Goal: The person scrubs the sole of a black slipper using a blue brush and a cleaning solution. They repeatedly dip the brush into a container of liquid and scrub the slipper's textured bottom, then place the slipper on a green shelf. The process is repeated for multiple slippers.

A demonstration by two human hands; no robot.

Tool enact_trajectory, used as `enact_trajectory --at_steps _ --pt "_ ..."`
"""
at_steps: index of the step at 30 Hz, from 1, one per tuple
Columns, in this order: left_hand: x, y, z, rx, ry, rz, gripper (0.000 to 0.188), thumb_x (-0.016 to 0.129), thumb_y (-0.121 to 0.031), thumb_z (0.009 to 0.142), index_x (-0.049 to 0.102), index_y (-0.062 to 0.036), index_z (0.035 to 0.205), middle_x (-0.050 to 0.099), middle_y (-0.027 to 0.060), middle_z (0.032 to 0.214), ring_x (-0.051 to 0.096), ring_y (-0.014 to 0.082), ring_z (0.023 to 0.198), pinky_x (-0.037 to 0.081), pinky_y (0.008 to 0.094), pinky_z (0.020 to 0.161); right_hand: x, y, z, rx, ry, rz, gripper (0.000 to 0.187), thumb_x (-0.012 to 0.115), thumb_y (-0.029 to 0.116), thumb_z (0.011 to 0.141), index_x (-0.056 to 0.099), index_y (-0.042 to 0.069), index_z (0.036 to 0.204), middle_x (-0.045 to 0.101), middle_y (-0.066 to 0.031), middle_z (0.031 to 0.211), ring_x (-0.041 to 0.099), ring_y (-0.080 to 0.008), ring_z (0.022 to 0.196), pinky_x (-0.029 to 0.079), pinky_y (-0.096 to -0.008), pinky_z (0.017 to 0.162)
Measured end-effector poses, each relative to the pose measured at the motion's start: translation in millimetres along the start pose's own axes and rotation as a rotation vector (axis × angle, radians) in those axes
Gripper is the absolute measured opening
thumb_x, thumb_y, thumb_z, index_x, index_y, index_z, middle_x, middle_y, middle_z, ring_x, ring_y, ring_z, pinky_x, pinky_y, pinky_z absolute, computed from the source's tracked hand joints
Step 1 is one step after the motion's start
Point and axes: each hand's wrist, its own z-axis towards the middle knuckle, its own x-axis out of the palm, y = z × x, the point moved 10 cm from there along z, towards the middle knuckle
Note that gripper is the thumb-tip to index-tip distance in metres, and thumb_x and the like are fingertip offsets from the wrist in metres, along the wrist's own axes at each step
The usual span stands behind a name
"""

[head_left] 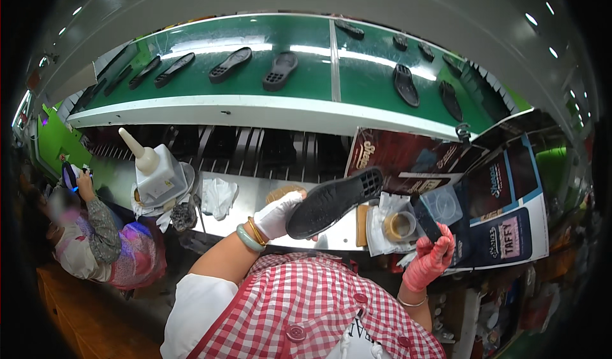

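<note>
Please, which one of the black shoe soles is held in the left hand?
The largest-looking sole, just beyond the checked apron, gripped by the white-gloved left hand; the other soles lie untouched on the green belt.

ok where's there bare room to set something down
On the green surface, between the pale divider and the nearest sole to its right; also a small patch of metal bench between the crumpled white bundle and the left hand. Crowded: around the white bottle and the small tub.

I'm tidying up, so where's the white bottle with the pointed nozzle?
At the head view's left, the white bottle is below the green belt, left of the crumpled white wad.
</note>
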Motion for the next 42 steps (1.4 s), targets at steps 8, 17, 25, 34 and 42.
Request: enact_trajectory --at_steps 8,17,25,34,42 --pt "31 -194 101 0.359 0.045 0.015 0.050 0.038 -0.046 0.092 0.050 -0.0063 0.119 0.060 0.0144 0.102 0.061 0.0311 0.080 0.051 0.0402 0.068 10 -17 1 0.107 -0.172 0.061 0.032 0.061 0.034 0.090 0.060 0.006 0.104 0.056 0.0019 0.090 0.044 -0.0054 0.058 0.039 -0.0162 0.053" --pt "-4 -143 162 0.017 -0.147 0.192 0.065 0.052 -0.045 0.090 0.032 -0.0018 0.135 0.050 0.0229 0.122 0.060 0.0357 0.095 0.053 0.0397 0.076 28 -57 -5 0.212 -0.122 0.049 0.029 0.056 0.032 0.093 0.060 0.006 0.106 0.060 -0.0015 0.092 0.051 -0.0076 0.056 0.039 -0.0191 0.051" --pt "-24 -317 120 0.381 -0.984 2.378 0.072 0.060 -0.052 0.077 0.049 -0.0016 0.127 0.050 0.0157 0.128 0.047 0.0340 0.118 0.041 0.0415 0.096 8 -61 -21 0.300 -0.308 0.121 0.024 0.061 0.025 0.090 0.060 0.007 0.106 0.057 0.0007 0.088 0.048 -0.0065 0.059 0.041 -0.0168 0.053" --pt "-75 -333 106 0.460 -0.586 0.900 0.060 0.062 -0.024 0.076 0.045 0.0025 0.127 0.055 0.0088 0.097 0.054 0.0152 0.081 0.048 0.0289 0.063 -29 -66 -25 0.354 -0.304 0.052 0.026 0.060 0.024 0.092 0.059 0.004 0.108 0.051 0.0037 0.073 0.048 -0.0045 0.054 0.036 -0.0155 0.046" --pt "32 -167 13 0.511 -0.108 0.633 0.080 0.074 -0.017 0.072 0.032 -0.0018 0.139 0.050 0.0066 0.113 0.051 0.0147 0.095 0.043 0.0267 0.083 -65 -104 -8 0.477 -0.162 -0.265 0.028 0.059 0.028 0.091 0.062 0.003 0.105 0.060 0.0008 0.083 0.053 -0.0047 0.055 0.037 -0.0161 0.048"
